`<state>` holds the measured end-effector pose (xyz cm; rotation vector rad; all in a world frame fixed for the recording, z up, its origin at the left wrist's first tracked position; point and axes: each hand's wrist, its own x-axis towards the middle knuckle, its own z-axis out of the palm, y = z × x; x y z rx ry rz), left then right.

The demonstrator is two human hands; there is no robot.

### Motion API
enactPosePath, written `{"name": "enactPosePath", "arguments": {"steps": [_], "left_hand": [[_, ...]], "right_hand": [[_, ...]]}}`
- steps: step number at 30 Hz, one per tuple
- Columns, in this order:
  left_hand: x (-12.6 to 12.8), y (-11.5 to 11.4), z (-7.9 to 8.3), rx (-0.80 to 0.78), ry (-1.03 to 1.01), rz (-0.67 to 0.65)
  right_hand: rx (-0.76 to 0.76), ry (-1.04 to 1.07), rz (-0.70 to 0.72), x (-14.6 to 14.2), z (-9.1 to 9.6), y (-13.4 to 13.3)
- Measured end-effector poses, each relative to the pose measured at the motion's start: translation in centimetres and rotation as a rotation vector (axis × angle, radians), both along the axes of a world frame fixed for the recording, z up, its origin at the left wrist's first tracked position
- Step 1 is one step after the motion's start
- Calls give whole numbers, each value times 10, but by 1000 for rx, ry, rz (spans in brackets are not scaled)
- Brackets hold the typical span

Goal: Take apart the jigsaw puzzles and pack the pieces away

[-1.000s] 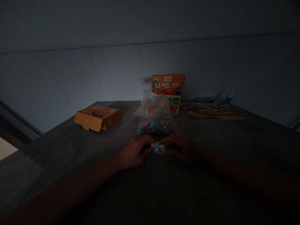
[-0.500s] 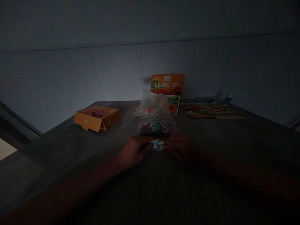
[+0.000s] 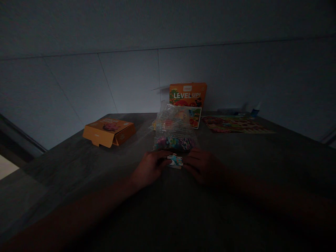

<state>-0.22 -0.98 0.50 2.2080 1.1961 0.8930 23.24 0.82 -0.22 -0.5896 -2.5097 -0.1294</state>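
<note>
Between my two hands are small light-blue and white jigsaw puzzle pieces (image 3: 175, 160), seemingly stacked or overlapping; how many I cannot tell. My left hand (image 3: 151, 168) pinches them from the left with thumb and fingers. From the right, the fingers of my right hand (image 3: 201, 164) close on their other edge, though this side is very dark. Just behind the hands lies a clear plastic bag (image 3: 173, 124) with colourful puzzle pieces gathered at its near end.
At the left on the grey table (image 3: 68, 168) lies an orange box (image 3: 110, 129) with its flap out. An orange "LEVEL UP!" box (image 3: 187, 94) stands against the wall, a picture card (image 3: 195, 117) before it. A printed sheet (image 3: 238, 125) and a blue-and-white object (image 3: 255, 111) are at right.
The puzzle pieces have shifted and tilted very slightly to the left between my fingers. Both hands keep their hold, and the bag and boxes are where they were.
</note>
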Motion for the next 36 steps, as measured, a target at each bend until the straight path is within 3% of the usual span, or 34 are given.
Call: {"name": "enactPosePath", "arguments": {"steps": [7, 15, 18, 24, 36], "left_hand": [[2, 4, -4, -342, -278, -27], [1, 6, -5, -426, -323, -27], [1, 5, -7, -420, -320, -17], [3, 5, -4, -390, -358, -6], [1, 7, -8, -400, -387, -33]], "right_hand": [[90, -9, 33, 1, 0, 1], [154, -43, 41, 1, 0, 0], [67, -8, 32, 0, -2, 0], [-257, 182, -21, 1, -6, 4], [-321, 166, 55, 4, -8, 8]]}}
